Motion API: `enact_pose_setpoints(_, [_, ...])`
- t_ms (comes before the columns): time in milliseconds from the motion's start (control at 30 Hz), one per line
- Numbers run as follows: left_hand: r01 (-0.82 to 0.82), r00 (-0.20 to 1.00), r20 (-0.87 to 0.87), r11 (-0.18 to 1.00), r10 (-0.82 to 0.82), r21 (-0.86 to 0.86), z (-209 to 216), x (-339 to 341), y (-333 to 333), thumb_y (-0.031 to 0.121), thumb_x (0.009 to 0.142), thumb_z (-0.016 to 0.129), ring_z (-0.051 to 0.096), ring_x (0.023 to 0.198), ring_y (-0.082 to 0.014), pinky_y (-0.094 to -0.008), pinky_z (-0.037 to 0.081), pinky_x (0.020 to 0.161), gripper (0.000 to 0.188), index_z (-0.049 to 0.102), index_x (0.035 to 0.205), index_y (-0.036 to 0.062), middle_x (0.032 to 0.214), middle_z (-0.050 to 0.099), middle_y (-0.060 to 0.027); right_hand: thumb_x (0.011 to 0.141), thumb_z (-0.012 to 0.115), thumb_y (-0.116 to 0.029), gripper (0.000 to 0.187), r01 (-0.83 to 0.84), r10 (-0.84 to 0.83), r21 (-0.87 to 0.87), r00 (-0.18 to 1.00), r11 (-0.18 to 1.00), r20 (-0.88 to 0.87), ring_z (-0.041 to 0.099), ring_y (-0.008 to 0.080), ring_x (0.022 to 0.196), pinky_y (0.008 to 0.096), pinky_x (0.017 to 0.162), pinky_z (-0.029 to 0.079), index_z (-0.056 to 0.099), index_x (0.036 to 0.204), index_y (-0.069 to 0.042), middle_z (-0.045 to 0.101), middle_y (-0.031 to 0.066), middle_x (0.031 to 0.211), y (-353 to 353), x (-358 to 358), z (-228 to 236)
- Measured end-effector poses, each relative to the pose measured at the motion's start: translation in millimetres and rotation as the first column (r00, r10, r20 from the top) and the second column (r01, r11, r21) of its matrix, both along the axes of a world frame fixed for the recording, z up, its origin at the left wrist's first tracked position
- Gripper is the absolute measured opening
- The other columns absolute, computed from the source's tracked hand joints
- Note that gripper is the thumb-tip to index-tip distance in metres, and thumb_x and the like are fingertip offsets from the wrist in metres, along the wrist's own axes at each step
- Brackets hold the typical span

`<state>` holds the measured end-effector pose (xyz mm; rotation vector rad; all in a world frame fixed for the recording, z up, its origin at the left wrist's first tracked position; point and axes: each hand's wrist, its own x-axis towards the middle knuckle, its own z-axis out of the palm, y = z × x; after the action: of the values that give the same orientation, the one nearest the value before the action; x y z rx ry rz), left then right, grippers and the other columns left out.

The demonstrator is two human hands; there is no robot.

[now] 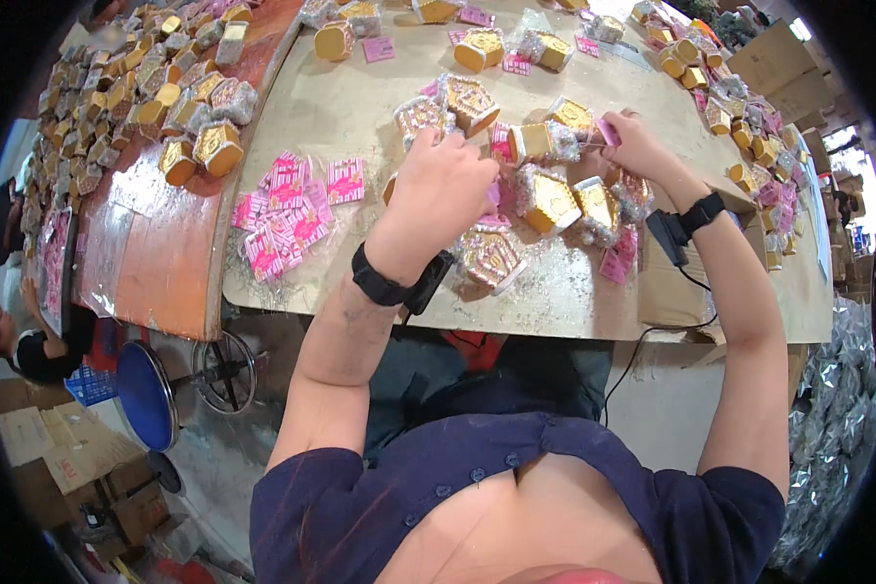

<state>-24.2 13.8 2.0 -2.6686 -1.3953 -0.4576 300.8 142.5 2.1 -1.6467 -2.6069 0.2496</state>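
Observation:
My right hand (pixel 640 151) pinches a small pink card (pixel 608 131) between thumb and fingers, beside a gold-and-white house-shaped ornament (pixel 530 143). My left hand (pixel 443 190) is curled, palm down, over the ornaments in the middle of the table. Its fingertips are partly hidden, and what they grip cannot be made out. Pink shows just beside its thumb. Close above its fingers stands a house ornament (pixel 469 102) with a decorated front. Between my hands lie more glittery ornaments, among them one with a gold base (pixel 547 201). Nearer to me rests another decorated house (pixel 492 259).
A pile of pink printed cards (pixel 284 216) lies on the pale table (pixel 360 282) at left. A cardboard box (pixel 672 292) stands by my right forearm. Many ornaments cover the orange table (pixel 136 253) at far left. A blue stool (pixel 146 394) and another person (pixel 44 346) are beyond.

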Motion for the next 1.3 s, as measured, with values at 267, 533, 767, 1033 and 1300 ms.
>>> enact_pose_setpoints(267, [-0.033,0.993,0.113,0.995,0.022,0.095,-2,3,5,0.018,0.08,0.068,0.064,0.089,-0.0226,-0.0387,0.045,0.083,0.014,0.069,0.093,0.0118,0.088,0.066,-0.0035,0.093,0.064,-0.021,0.031,0.101,-0.241,-0.43,0.928,0.897,-0.285,0.057,0.0131,0.086,0.0305,0.074,0.049,0.056,0.119,-0.005,0.059,0.0052,0.097,-24,-10,49])
enact_pose_setpoints(533, [-0.04,0.792,0.603,0.994,0.093,-0.1,27,-2,7,0.02,0.086,0.068,0.065,0.075,-0.0227,-0.0365,0.049,0.067,0.017,0.066,0.094,0.0042,0.083,0.068,-0.0084,0.099,0.059,-0.034,0.043,-0.001,-0.294,-0.553,0.846,0.833,-0.445,0.055,0.0105,0.094,0.0264,0.08,0.046,0.053,0.136,-0.013,0.059,0.0003,0.103,-36,-9,46])
enact_pose_setpoints(767, [0.042,0.428,0.867,0.952,0.256,-0.302,21,-13,19,0.017,0.089,0.067,0.059,0.068,-0.009,-0.0244,0.047,0.059,0.017,0.061,0.097,0.0033,0.082,0.065,-0.0033,0.099,0.061,-0.029,0.038,0.052,-0.446,-0.541,0.634,0.839,-0.631,0.062,0.0118,0.096,0.0255,0.078,0.051,0.059,0.128,-0.005,0.066,0.0058,0.111,-18,-2,30])
enact_pose_setpoints(1033, [0.436,0.081,0.918,0.815,0.387,-0.382,22,-17,24,0.016,0.088,0.07,0.065,0.076,-0.0109,-0.0272,0.058,0.068,0.019,0.058,0.099,0.0055,0.09,0.067,-0.0056,0.097,0.063,-0.013,0.029,-0.21,-0.373,-0.445,0.309,0.87,-0.875,0.063,0.0158,0.11,0.0271,0.101,0.05,0.061,0.121,0.003,0.066,0.0107,0.117,-11,-9,71])
enact_pose_setpoints(1300, [0.346,0.257,0.957,0.911,0.136,-0.223,28,-8,15,0.019,0.085,0.078,0.064,0.096,-0.0144,-0.0312,0.057,0.081,0.04,0.059,0.116,0.0037,0.103,0.067,-0.0087,0.092,0.07,-0.017,0.023,-0.047,-0.149,-0.255,0.705,0.966,-0.693,0.063,0.0105,0.101,0.0216,0.092,0.049,0.067,0.111,-0.003,0.066,0.0032,0.109,-46,-52,100])
